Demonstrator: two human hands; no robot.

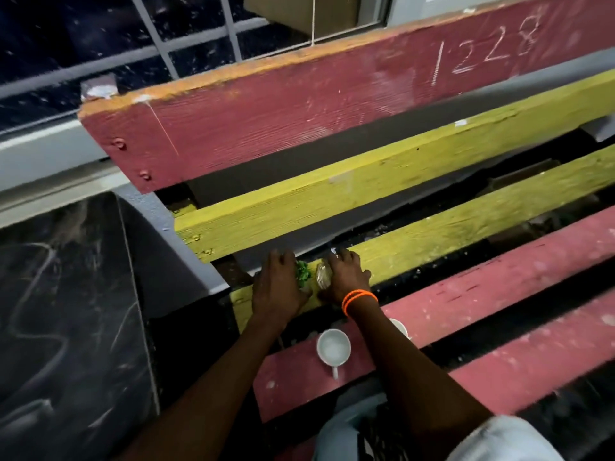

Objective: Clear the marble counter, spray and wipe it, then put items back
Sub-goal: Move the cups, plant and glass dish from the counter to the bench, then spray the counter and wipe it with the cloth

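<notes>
Both my hands rest on a yellow slat of a painted wooden bench [432,227]. My left hand [278,287] is curled around something with green leaves [303,272], mostly hidden under the fingers. Beside it, my right hand [346,277], with orange bands on the wrist, grips a small clear glass jar [322,276]. On the red slat nearer to me stands a white cup [333,347] with its handle towards me. A second white cup [399,327] shows partly behind my right forearm. The dark marble counter [66,311] lies to the left.
The bench has red and yellow slats with dark gaps between them, and its red backrest [332,94] bears the chalk number 1228. Behind it is a grey-framed window [166,44]. A grey ledge [159,227] separates the counter from the bench.
</notes>
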